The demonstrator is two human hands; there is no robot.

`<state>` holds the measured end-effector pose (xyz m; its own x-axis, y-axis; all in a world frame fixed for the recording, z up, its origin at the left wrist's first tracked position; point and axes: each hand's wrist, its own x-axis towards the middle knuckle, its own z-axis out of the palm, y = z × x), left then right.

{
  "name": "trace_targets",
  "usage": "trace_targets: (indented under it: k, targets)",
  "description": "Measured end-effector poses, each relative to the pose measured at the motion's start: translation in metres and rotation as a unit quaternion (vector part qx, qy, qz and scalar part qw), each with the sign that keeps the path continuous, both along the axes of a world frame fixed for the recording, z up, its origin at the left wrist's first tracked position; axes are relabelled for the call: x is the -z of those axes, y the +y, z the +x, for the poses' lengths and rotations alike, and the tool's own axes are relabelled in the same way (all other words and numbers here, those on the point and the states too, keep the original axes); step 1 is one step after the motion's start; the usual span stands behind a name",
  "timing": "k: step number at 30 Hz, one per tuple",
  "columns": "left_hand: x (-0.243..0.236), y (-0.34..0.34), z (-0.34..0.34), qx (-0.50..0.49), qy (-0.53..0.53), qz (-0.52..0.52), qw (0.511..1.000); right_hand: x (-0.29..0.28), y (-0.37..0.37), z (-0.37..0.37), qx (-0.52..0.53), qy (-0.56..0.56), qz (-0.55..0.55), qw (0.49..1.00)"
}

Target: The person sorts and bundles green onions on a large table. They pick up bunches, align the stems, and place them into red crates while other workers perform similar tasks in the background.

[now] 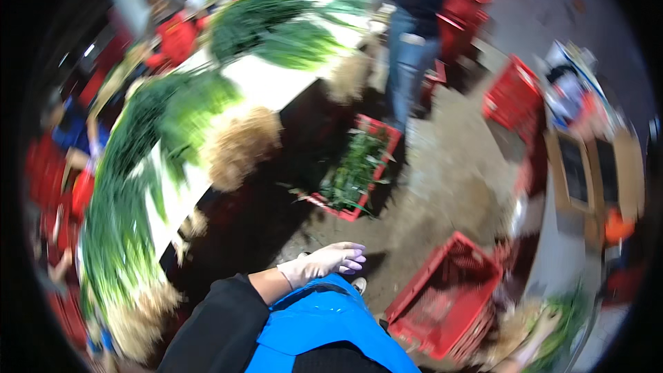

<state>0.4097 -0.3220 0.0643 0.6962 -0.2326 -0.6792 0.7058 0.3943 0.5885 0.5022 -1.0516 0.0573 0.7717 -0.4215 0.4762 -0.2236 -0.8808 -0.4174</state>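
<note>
My left hand (324,262), in a thin pale glove with purplish fingertips, is held in front of my blue apron (331,318). Its fingers are stretched out and hold nothing. At the lower right edge, my right hand (545,323) is closed round a bunch of scallions (570,314), its pale roots to the left of the hand and its green leaves to the right. Blur softens the fingers there. On the long white table (276,86) to the left lie large piles of scallions (186,110), their bushy roots over the near edge.
A red crate (449,297) stands on the floor to my right. Ahead, another red crate (358,166) holds green leaves. Beyond it a person (411,48) stands by the table; several people work along its far side. Cardboard boxes (587,173) and more crates (514,93) are at right.
</note>
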Motion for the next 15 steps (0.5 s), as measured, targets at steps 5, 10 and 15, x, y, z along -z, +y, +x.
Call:
trace_targets:
  k: [5, 10, 15]
  targets:
    - [0.008, 0.061, -0.094, -0.182, 0.012, 0.050, 0.982, 0.062, 0.300, 0.100, -0.323, 0.176, 0.124, 0.922]
    - [0.021, 0.119, -0.167, -0.354, -0.001, 0.128, 0.926, 0.029, 0.584, 0.048, -0.576, 0.271, 0.067, 0.768]
    - [0.025, 0.207, -0.238, -0.484, -0.022, 0.302, 0.821, 0.000, 0.776, -0.051, -0.759, 0.291, 0.050, 0.580]
